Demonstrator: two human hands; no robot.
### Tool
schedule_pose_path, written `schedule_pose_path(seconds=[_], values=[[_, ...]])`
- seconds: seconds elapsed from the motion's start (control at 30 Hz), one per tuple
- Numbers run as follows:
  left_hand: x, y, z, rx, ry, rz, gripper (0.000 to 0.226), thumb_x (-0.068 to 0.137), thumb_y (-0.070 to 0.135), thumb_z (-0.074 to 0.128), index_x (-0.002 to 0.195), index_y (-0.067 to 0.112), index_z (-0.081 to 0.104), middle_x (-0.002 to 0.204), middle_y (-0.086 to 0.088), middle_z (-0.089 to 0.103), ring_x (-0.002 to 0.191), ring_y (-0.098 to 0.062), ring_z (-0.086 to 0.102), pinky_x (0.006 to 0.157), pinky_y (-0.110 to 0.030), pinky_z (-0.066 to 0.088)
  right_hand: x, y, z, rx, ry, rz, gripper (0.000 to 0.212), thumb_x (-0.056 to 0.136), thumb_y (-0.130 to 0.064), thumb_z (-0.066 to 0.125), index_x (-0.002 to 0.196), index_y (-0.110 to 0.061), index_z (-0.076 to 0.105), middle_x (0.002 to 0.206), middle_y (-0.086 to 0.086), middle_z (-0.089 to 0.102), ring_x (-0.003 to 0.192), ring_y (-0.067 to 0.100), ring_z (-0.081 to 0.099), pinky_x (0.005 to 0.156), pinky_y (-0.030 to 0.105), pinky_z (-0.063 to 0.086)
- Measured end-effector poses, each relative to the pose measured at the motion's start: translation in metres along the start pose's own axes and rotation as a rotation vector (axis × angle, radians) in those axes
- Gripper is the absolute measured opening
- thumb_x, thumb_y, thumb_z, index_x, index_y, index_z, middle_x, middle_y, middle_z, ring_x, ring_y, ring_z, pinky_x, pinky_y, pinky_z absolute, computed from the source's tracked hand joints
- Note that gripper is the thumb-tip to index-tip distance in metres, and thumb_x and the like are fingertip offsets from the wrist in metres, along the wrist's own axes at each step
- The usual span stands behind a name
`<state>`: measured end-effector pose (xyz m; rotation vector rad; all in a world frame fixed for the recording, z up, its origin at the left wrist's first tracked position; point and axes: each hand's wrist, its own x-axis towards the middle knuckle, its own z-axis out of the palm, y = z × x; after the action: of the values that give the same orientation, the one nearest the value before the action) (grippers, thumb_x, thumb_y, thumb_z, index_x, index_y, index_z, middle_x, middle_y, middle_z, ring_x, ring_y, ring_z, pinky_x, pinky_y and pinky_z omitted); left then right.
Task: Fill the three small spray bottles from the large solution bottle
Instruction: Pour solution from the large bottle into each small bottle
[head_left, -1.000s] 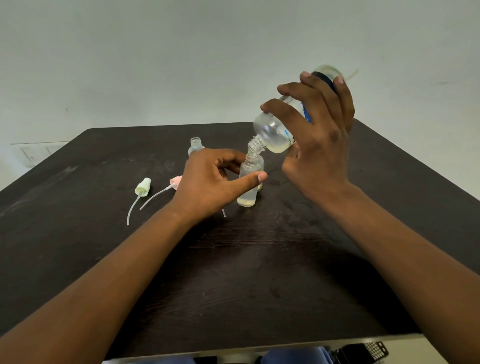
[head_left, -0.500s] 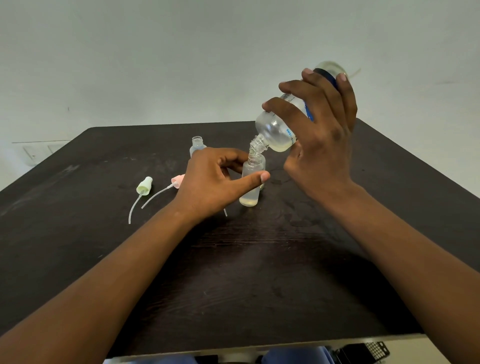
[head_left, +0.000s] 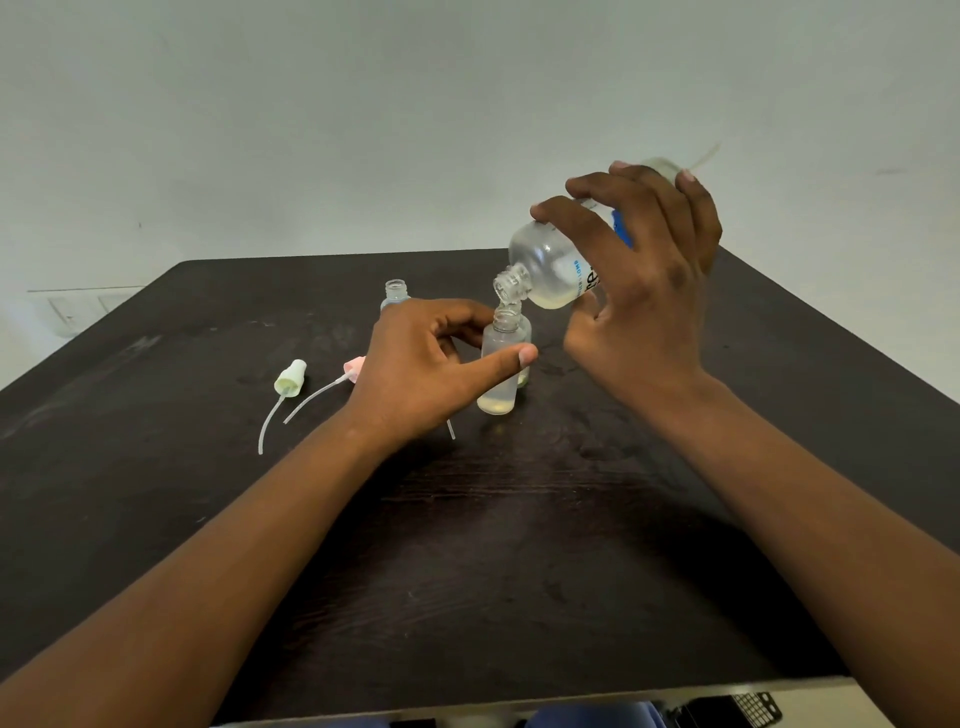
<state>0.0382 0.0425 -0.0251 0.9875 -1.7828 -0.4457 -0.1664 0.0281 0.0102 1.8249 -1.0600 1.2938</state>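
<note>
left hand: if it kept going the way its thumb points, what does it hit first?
The left hand already grips the small spray bottle. Past it, probably the right hand tilting the large solution bottle, though depth is unclear.

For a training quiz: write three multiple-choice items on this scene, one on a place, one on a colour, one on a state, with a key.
1. Where is the green sprayer cap?
A. On the table, left of the left hand
B. On a small bottle
C. In the right hand

2. What colour is the table?
A. White
B. Dark brown
C. Red

3. How is the large bottle held?
A. Upright
B. Lying on the table
C. Tilted, mouth down over a small bottle

Key: 1 A, it lies loose with its tube beside the left hand. 2 B, the top is dark. 3 C, the right hand tips its neck onto the small bottle's mouth.
</note>
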Motion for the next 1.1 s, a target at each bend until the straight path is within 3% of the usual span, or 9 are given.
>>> schedule_pose_path(seconds=[0.07,0.1,0.23,0.37,0.43,0.57,0.7,0.87,1.1], values=[[0.001,0.002,-0.003,-0.01,0.021,0.012,0.021,0.083,0.042,0.087,0.1,0.032,0.082,0.089,0.011,0.08,0.051,-0.04,0.062,0.046,-0.048,0.051,0.001,-0.001,-0.004,0.007,-0.016,0.041,0.069,0.061,-0.004,0.06,0.125,-0.027,0.073,0.129,-0.001,0.067,0.129,0.027,0.059,0.113,0.056,0.037],[0.001,0.002,-0.004,-0.017,0.036,0.021,0.02,0.083,0.043,0.087,0.1,0.034,0.081,0.089,0.01,0.08,0.051,-0.045,0.059,0.046,-0.048,0.049,0.001,-0.002,-0.005,0.011,-0.022,0.063,0.07,0.061,-0.007,0.063,0.127,-0.028,0.072,0.127,-0.001,0.067,0.126,0.027,0.06,0.109,0.054,0.039],[0.004,0.002,-0.01,-0.051,0.107,0.064,0.023,0.082,0.045,0.085,0.1,0.03,0.082,0.091,0.007,0.081,0.049,-0.032,0.058,0.047,-0.033,0.045,0.0,-0.005,-0.007,0.07,-0.024,0.151,0.066,0.064,-0.023,0.076,0.13,-0.026,0.071,0.12,0.0,0.067,0.116,0.028,0.06,0.096,0.047,0.043],[0.006,0.0,-0.019,-0.081,0.178,0.087,0.016,0.085,0.042,0.083,0.097,0.032,0.081,0.089,0.004,0.081,0.051,-0.02,0.055,0.049,-0.029,0.044,-0.001,-0.003,-0.008,0.113,-0.077,0.185,0.069,0.072,-0.046,0.082,0.131,-0.015,0.067,0.117,0.007,0.067,0.106,0.031,0.06,0.086,0.042,0.044],[0.007,-0.002,-0.024,-0.062,0.225,0.084,0.018,0.086,0.042,0.081,0.098,0.028,0.082,0.088,0.003,0.08,0.053,-0.031,0.059,0.05,-0.033,0.045,-0.001,-0.003,-0.009,0.14,-0.096,0.207,0.072,0.075,-0.053,0.082,0.13,-0.01,0.066,0.114,0.009,0.067,0.101,0.03,0.06,0.086,0.04,0.046],[0.012,-0.007,-0.04,-0.05,0.35,0.078,0.022,0.088,0.037,0.08,0.098,0.017,0.081,0.087,-0.011,0.078,0.069,-0.049,0.065,0.058,-0.054,0.054,-0.001,-0.007,-0.012,0.225,-0.111,0.26,0.072,0.079,-0.06,0.08,0.126,-0.006,0.065,0.107,0.008,0.067,0.095,0.026,0.061,0.079,0.039,0.052],[0.016,-0.011,-0.058,-0.043,0.457,0.073,0.01,0.09,0.036,0.079,0.095,0.028,0.08,0.087,-0.007,0.078,0.075,-0.043,0.066,0.065,-0.053,0.053,0.0,-0.013,-0.016,0.326,-0.124,0.305,0.07,0.08,-0.061,0.079,0.125,-0.008,0.066,0.109,0.005,0.069,0.097,0.024,0.065,0.079,0.043,0.056],[0.019,-0.022,-0.076,-0.003,0.551,-0.003,0.018,0.089,0.039,0.078,0.096,0.023,0.08,0.083,0.004,0.076,0.068,-0.008,0.058,0.063,-0.026,0.045,0.0,-0.016,-0.017,0.372,-0.142,0.331,0.067,0.08,-0.06,0.079,0.124,-0.01,0.067,0.11,0.003,0.071,0.097,0.023,0.066,0.078,0.044,0.057],[0.018,-0.035,-0.086,0.141,0.604,-0.175,0.03,0.082,0.051,0.078,0.096,0.025,0.081,0.081,0.01,0.075,0.069,-0.002,0.06,0.075,-0.027,0.051,0.0,-0.015,-0.016,0.393,-0.138,0.344,0.067,0.079,-0.062,0.078,0.122,-0.013,0.068,0.109,0.001,0.072,0.094,0.021,0.068,0.076,0.043,0.058]])
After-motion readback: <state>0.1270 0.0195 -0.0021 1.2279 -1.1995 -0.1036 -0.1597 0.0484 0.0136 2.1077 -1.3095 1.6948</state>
